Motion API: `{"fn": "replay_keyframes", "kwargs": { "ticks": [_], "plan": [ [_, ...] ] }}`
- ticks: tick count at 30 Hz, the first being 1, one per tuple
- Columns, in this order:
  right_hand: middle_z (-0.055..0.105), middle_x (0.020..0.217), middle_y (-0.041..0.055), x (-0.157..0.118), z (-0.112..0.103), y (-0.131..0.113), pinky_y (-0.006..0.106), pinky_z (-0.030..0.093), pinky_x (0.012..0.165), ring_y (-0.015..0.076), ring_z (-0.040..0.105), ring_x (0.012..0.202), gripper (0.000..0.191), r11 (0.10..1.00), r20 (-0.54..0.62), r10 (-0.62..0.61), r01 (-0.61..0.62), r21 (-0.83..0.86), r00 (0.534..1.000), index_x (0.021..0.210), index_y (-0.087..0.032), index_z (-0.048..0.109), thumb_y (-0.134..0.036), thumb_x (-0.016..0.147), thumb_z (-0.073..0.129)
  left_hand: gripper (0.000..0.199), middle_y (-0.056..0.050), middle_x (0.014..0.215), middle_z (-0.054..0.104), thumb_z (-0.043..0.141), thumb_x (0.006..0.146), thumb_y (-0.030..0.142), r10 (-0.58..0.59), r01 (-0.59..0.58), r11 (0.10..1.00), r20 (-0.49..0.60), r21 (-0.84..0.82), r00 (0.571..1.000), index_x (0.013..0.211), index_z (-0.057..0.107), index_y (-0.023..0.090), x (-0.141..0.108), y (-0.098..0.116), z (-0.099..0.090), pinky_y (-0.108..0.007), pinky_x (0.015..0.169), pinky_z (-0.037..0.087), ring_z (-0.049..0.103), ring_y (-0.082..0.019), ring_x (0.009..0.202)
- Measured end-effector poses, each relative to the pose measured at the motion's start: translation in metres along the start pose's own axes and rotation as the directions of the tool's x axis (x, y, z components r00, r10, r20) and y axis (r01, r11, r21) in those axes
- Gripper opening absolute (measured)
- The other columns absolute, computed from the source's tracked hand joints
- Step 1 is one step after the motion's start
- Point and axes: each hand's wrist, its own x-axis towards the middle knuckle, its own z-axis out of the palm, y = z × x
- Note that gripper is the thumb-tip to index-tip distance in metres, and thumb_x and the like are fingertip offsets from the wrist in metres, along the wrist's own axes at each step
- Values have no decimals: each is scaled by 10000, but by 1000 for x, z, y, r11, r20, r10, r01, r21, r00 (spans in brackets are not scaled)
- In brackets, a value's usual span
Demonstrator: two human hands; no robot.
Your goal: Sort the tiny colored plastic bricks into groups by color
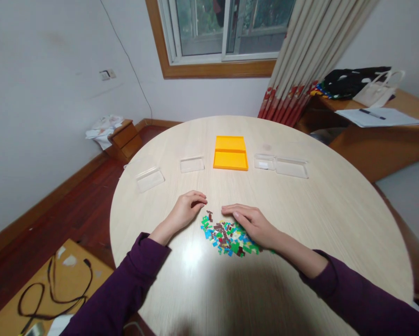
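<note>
A loose pile of small toy bricks in green, blue, brown, yellow and white lies on the round table. My left hand is at the pile's far left, thumb and fingers pinched together. A tiny reddish spot shows at its fingertips, too small to name. Just right of those fingertips, a few brown bricks lie at the pile's edge. My right hand rests along the pile's right side, fingers stretched out and pointing left, covering some of the bricks. Nothing shows in its grip.
Beyond the hands, an open yellow case stands in the middle of the table. Clear plastic boxes flank it, including an opened one at right and another at far left. A wooden desk with papers stands at right.
</note>
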Motion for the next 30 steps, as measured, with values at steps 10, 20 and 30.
{"fn": "replay_keyframes", "kwargs": {
  "ticks": [10,20,30],
  "plan": [
    [730,1034,95,8,6,10,433,507,960,236,664,1011,454,969,-204,203,-166,184,958,985,-208,736,-524,975,410,560,-203,1547,387,504,940,393,45,-86,990,319,114,947,1431,458,128,-21,33,11,-544,1185,300,363,-289,1445],
    [733,1083,81,-3,20,-3,455,454,1053,248,647,1092,392,750,-230,466,-243,616,854,1037,-228,729,-550,839,623,649,-217,1579,312,390,971,476,101,-72,994,471,-78,876,1504,305,116,-31,65,34,-538,1215,245,272,-291,1484],
    [684,1199,101,-45,12,-4,494,374,1128,264,592,1181,364,804,-425,526,-267,531,737,1080,-219,722,-477,871,573,660,-223,1426,480,320,961,609,115,-36,960,275,-278,954,1374,474,118,-21,54,51,-541,1172,294,429,-313,1366]
  ]
}}
